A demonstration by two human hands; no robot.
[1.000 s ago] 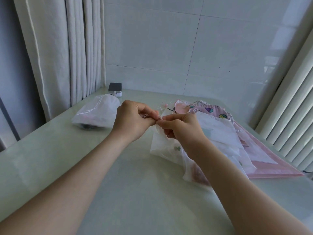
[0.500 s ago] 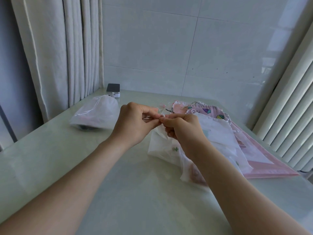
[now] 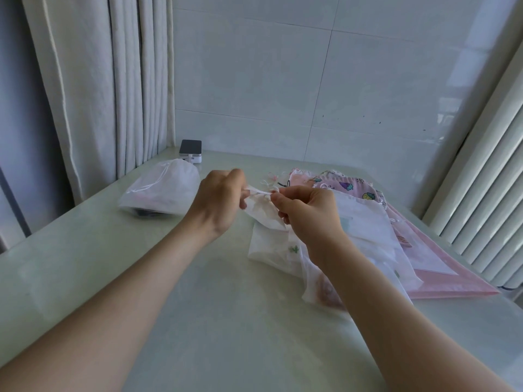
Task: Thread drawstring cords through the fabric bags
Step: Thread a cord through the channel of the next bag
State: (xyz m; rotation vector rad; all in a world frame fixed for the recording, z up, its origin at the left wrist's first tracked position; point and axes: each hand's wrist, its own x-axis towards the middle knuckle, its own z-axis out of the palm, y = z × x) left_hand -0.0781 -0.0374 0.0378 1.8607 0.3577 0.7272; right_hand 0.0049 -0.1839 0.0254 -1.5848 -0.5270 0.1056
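Thin white bag point(image 3: 264, 215) held up over the desk point(image 3: 198, 306), top hem pinched between left hand point(image 3: 219, 199) and right hand point(image 3: 308, 213), fingers point(image 3: 280, 197) curled on cloth. Light, limp, probably slippery; best gripped along the hem.

One view only: a wide-angle camera on the head, facing forward and down. The left hand point(image 3: 218, 202) and right hand point(image 3: 310, 215) lie close, mid-frame, above the pale green glossy tabletop point(image 3: 198, 321); the white tiled wall point(image 3: 283, 80) stands farthest.
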